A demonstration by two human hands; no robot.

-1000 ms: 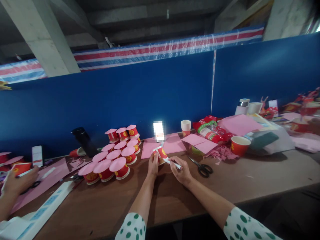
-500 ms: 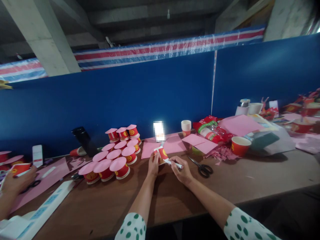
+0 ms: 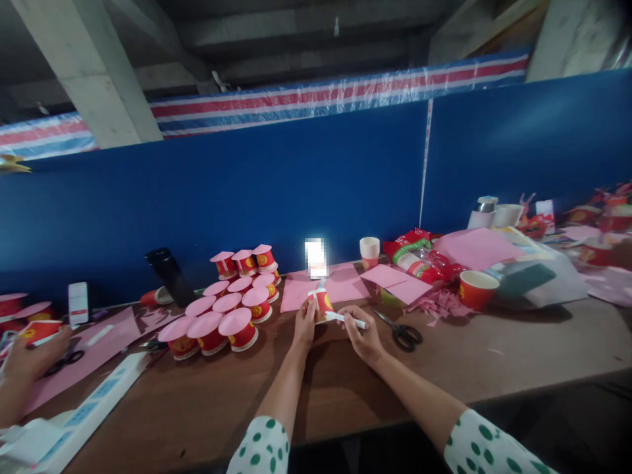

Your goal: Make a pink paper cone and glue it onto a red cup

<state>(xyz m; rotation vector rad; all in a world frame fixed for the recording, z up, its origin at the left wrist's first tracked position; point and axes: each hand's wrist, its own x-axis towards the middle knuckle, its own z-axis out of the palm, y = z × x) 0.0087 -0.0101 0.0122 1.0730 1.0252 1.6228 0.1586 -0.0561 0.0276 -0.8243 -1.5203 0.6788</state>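
Note:
My left hand [image 3: 305, 324] is closed around a red and white paper cup [image 3: 323, 301] with a yellow emblem, tilted just above the table. Between the fingers of my right hand [image 3: 364, 336] is a slim white pen [image 3: 349, 321], its tip pointing left at the cup's lower edge. Whether tip and cup touch, I cannot tell. To the right of that hand lie black-handled scissors [image 3: 405, 337]. Behind the cup are pink paper sheets [image 3: 296, 294] and a phone [image 3: 316, 259] with a blurred-out bright screen.
Several red cups topped with pink discs [image 3: 235, 322] stand to the left, near a black flask [image 3: 168, 273]. A white power strip [image 3: 99, 408] lies beside another person's hand [image 3: 37, 359]. Rightward are pink scraps [image 3: 441, 304], a red cup [image 3: 478, 290] and a plastic bag [image 3: 548, 283].
The whole view has shifted slightly. Both my hands keep nearly the same hold, with the pen still at the cup's edge.

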